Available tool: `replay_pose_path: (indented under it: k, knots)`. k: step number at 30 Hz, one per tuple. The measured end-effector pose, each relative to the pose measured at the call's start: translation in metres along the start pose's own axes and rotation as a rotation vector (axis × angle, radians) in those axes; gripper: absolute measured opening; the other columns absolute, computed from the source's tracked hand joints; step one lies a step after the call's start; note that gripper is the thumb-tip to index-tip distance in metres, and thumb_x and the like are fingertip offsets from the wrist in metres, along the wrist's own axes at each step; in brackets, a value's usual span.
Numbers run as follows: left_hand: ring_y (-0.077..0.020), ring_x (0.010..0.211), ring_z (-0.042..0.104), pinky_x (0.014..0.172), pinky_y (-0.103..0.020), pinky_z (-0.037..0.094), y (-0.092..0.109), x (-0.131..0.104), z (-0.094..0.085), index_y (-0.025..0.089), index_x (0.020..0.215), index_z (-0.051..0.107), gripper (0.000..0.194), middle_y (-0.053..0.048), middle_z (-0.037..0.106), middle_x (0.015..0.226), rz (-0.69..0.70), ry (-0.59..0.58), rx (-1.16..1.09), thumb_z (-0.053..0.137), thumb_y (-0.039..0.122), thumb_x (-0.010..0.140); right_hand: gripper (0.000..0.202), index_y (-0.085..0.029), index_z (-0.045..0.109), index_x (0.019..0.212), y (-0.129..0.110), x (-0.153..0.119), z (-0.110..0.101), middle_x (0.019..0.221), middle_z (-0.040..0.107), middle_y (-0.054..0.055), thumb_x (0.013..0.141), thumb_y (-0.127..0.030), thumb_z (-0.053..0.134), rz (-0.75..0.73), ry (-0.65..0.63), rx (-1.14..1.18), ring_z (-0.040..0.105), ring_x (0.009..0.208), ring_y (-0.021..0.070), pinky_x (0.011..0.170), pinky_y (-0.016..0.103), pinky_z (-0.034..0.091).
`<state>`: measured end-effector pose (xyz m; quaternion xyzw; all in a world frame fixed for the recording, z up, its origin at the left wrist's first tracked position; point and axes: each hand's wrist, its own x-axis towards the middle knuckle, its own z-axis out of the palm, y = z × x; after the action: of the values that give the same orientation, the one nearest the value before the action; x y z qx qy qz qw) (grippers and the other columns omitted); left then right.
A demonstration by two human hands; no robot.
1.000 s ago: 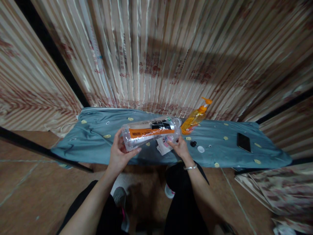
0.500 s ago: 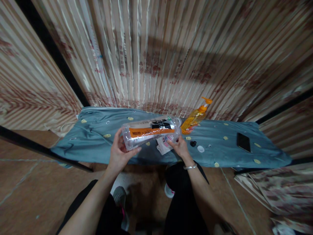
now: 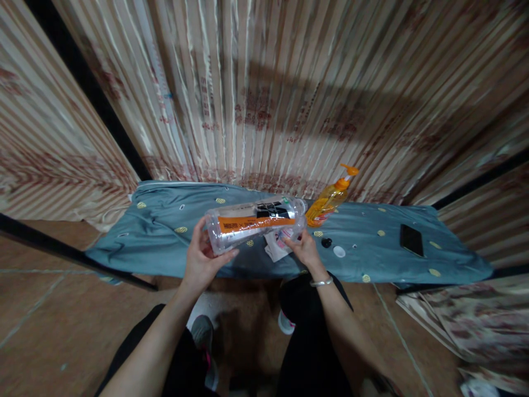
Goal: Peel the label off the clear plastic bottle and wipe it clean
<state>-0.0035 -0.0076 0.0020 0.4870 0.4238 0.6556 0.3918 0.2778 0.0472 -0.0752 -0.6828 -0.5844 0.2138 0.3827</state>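
Observation:
My left hand [image 3: 204, 253] grips the base end of a large clear plastic bottle [image 3: 256, 220] with an orange, black and silver label. The bottle lies almost level in the air, its neck pointing right. Close under that neck, my right hand [image 3: 305, 247] is closed around a small clear container [image 3: 298, 227], partly hidden by the fingers. Whether the container touches the bottle's mouth I cannot tell. Below them a white printed packet [image 3: 276, 247] rests on the blue-green cloth [image 3: 165, 248]. Just right of the neck stands an orange pump bottle [image 3: 326, 204] with amber liquid inside.
A small black cap [image 3: 326, 242] and a white round lid [image 3: 339, 251] lie right of my right hand. Farther right is a dark phone [image 3: 411, 240]. Behind the cloth hangs a striped curtain [image 3: 264, 110], and black poles [image 3: 95, 88] frame the sides.

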Motion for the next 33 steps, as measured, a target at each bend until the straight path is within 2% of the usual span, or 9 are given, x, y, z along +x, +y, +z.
replay_pose_path:
  k: [26, 33]
  knots:
    - [-0.0246, 0.097, 0.07, 0.078, -0.033, 0.062, 0.0003, 0.0012, 0.0007, 0.02, 0.126, 0.052, 0.089, -0.011, 0.066, 0.116, 0.027, -0.011, 0.005, 0.093, 0.031, 0.048, 0.046, -0.02, 0.059, 0.1, 0.0026, 0.0002, 0.0014, 0.087, 0.073, 0.006, 0.066, -0.046, 0.073, 0.0, 0.032, -0.022, 0.068, 0.08, 0.0234, 0.073, 0.034, 0.051]
    - [-0.0263, 0.096, 0.071, 0.078, -0.034, 0.062, 0.0016, 0.0007, 0.0011, 0.02, 0.127, 0.051, 0.09, -0.011, 0.066, 0.115, -0.008, -0.005, 0.006, 0.093, 0.031, 0.047, 0.047, -0.019, 0.058, 0.102, 0.0012, 0.0006, 0.0003, 0.091, 0.073, 0.008, 0.066, -0.045, 0.073, 0.003, 0.012, -0.016, 0.068, 0.084, 0.0244, 0.075, 0.034, 0.051]
